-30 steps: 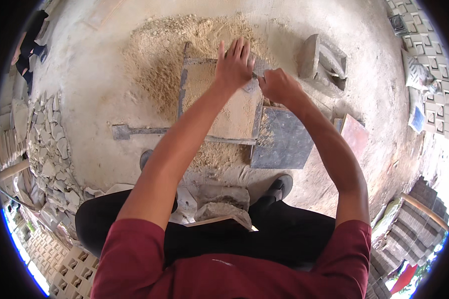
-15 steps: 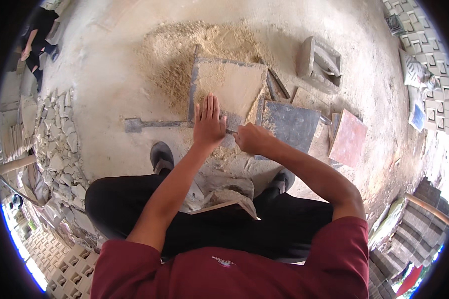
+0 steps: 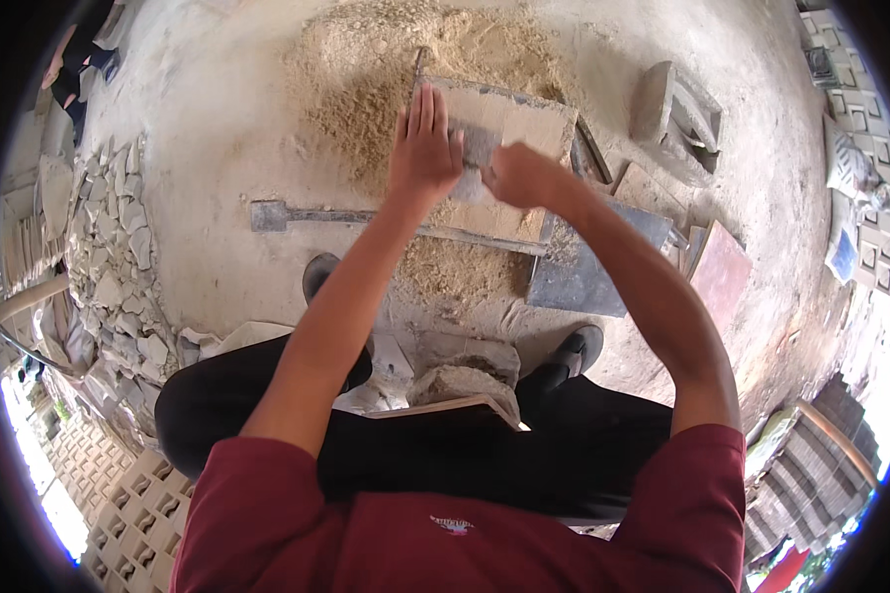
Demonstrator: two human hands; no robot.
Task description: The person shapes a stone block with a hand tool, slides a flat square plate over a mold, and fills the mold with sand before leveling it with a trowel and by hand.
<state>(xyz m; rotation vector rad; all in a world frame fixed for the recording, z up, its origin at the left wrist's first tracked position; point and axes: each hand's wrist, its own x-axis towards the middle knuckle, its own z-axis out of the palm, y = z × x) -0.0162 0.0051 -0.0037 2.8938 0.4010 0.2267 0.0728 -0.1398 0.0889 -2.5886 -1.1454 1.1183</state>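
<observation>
A square mould with a dark metal rim [image 3: 499, 91] lies on the floor ahead of me, filled with pale sandy mix [image 3: 534, 124]. My right hand [image 3: 524, 176] is closed in a fist around the handle of a flat grey trowel [image 3: 479, 146]. The trowel's blade rests on the mix, near the middle of the mould. My left hand [image 3: 427, 153] lies flat at the mould's left side, fingers stretched away from me, right beside the blade. Whether its palm touches the trowel or only the mix is hidden. A long metal handle [image 3: 326, 214] sticks out leftward from the mould.
Loose sandy mix [image 3: 356, 109] is heaped behind the mould. To the right are a dark plate [image 3: 598, 267], a reddish board [image 3: 720, 267] and a grey box-shaped block [image 3: 677, 114]. Broken rubble [image 3: 114, 237] lies far left. A stone block [image 3: 465, 381] sits between my feet.
Both hands and the trowel have moved away from me, from the mould's near edge to its middle. The view has shifted a little too.
</observation>
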